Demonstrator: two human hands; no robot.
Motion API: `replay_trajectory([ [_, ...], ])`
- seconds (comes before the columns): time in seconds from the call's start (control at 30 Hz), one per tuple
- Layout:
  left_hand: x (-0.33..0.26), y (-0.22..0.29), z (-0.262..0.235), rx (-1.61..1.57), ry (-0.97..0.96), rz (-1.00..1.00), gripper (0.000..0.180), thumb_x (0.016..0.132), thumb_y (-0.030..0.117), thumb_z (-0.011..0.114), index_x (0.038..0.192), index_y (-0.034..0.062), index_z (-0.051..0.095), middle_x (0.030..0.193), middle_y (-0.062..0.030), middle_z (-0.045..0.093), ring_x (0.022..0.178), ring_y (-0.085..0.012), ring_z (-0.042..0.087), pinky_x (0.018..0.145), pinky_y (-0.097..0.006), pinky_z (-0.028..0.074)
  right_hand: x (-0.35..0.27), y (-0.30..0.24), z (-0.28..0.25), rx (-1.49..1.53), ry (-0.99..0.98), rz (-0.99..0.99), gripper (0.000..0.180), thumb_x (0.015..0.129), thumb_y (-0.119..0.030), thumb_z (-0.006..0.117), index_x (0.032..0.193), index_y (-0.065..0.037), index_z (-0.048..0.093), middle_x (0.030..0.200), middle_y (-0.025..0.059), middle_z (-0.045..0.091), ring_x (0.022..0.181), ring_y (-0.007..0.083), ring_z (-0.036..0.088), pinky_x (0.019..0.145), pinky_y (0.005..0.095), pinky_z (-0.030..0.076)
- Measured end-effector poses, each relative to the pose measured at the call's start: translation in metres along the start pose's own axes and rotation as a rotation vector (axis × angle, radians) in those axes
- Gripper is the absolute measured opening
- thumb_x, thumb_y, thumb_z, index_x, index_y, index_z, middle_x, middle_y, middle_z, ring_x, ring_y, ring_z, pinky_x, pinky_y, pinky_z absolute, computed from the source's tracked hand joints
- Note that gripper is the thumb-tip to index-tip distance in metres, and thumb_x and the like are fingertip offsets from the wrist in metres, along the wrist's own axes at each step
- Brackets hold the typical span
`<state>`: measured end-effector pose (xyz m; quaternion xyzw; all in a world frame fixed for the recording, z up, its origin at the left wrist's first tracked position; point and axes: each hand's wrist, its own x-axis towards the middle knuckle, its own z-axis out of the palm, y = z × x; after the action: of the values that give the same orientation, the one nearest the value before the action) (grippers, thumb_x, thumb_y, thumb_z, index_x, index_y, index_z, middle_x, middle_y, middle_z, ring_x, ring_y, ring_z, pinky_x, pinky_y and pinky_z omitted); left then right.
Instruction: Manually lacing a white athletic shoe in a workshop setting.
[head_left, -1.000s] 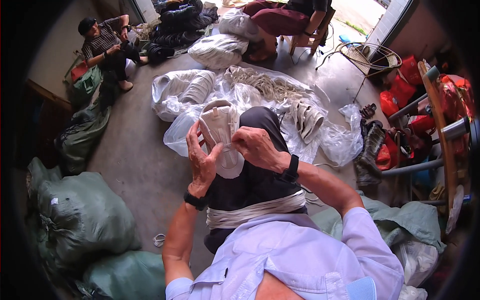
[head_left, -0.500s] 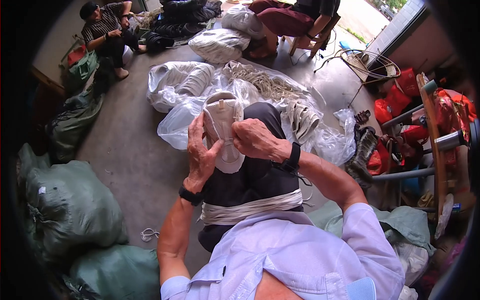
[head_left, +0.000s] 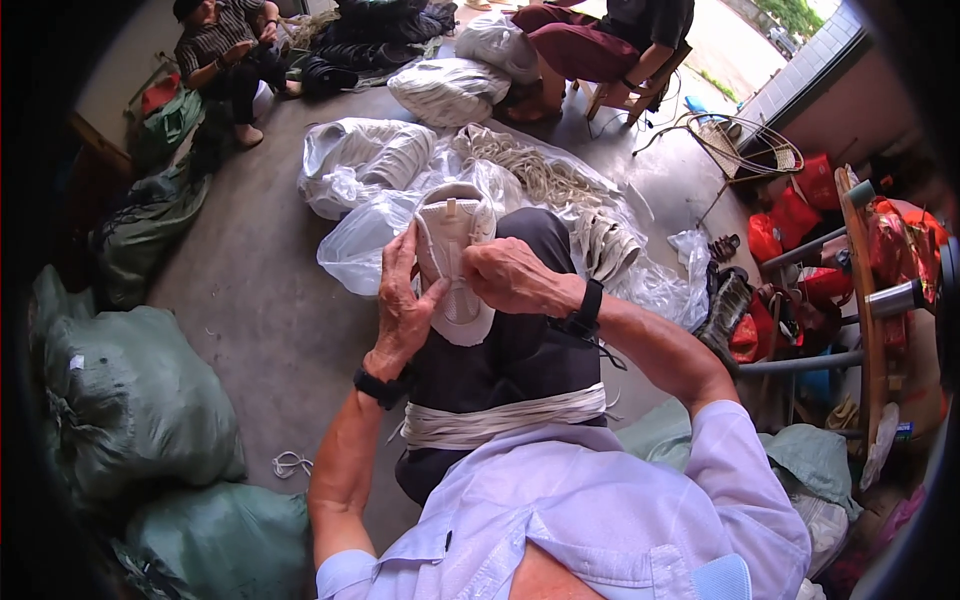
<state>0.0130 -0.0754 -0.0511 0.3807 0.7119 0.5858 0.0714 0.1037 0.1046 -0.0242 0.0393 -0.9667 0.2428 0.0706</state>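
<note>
A pale cream shoe [head_left: 463,318] rests over my dark-trousered knees, its rounded toe toward me and its opening away. My left hand [head_left: 407,295] grips it from the left, thumb on the front, fingers along the side. Against the shoe's right side my right hand [head_left: 515,278] is closed in a pinch. What its fingertips hold is too small or hidden to make out. A thin pale strand crosses the tongue near those fingertips. Across my lap lies a bundle of long white shoelaces [head_left: 500,418].
Ahead on the floor, clear plastic bags [head_left: 360,240] hold more pale shoes, beside a heap of cream laces [head_left: 530,172]. Green sacks [head_left: 150,400] stand at left. A wooden-and-metal rack [head_left: 860,300] with red bags is at right. Two other people sit at the back, near a wicker chair [head_left: 725,140].
The view has shifted slightly, so the surroundings sit a little differently in it. Both hands keep nearly the same hold at the shoe.
</note>
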Motion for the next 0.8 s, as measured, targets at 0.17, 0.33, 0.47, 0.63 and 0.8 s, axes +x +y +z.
replay_trajectory([
  [0.17,-0.010,0.004,-0.021,0.148,0.059,0.036,0.083,0.074,-0.001,0.072,0.150,0.0010,0.037,0.143,-0.0195,0.042,0.133,-0.0350,0.045,0.110,-0.041,0.042,0.012,-0.024,0.003,0.042,-0.059,0.026,0.015,0.079,-0.015,0.063,0.077,0.000,0.060,0.073,0.0220,0.062,0.074,0.0433,0.064,0.064,0.0490,0.050],
  [0.33,-0.001,0.001,0.005,0.093,0.001,0.112,0.083,0.076,0.006,0.073,0.150,0.0009,0.037,0.146,-0.0229,0.041,0.137,-0.0374,0.039,0.114,-0.042,0.036,-0.012,-0.008,-0.015,0.031,0.040,0.144,0.012,0.076,-0.012,0.063,0.076,0.000,0.061,0.072,0.0229,0.063,0.074,0.0427,0.065,0.067,0.0495,0.051],
  [0.47,-0.025,-0.024,-0.025,-0.083,0.065,-0.226,0.079,0.081,0.005,0.075,0.151,0.0017,0.036,0.133,-0.0157,0.055,0.107,-0.0243,0.064,0.089,-0.034,0.055,-0.018,-0.013,0.001,0.147,0.094,0.051,0.012,0.079,-0.005,0.065,0.088,-0.001,0.058,0.077,0.0200,0.063,0.075,0.0397,0.064,0.068,0.0456,0.051],
  [0.63,-0.048,-0.056,-0.085,-0.115,0.344,-0.377,0.085,0.085,0.004,0.073,0.154,-0.0048,0.024,0.124,-0.0156,0.061,0.096,-0.0193,0.068,0.079,-0.029,0.056,-0.021,-0.016,0.004,0.318,0.155,0.020,0.011,0.083,-0.003,0.066,0.092,-0.001,0.059,0.081,0.0162,0.065,0.076,0.0344,0.066,0.068,0.0405,0.052],
  [0.8,-0.060,-0.067,-0.136,-0.086,0.463,-0.560,0.084,0.084,0.011,0.074,0.152,-0.0058,0.027,0.114,-0.0146,0.067,0.080,-0.0167,0.067,0.067,-0.028,0.055,-0.024,-0.005,0.003,0.436,0.157,0.035,0.012,0.084,-0.001,0.066,0.094,0.000,0.060,0.080,0.0157,0.065,0.076,0.0312,0.067,0.069,0.0376,0.052],
])
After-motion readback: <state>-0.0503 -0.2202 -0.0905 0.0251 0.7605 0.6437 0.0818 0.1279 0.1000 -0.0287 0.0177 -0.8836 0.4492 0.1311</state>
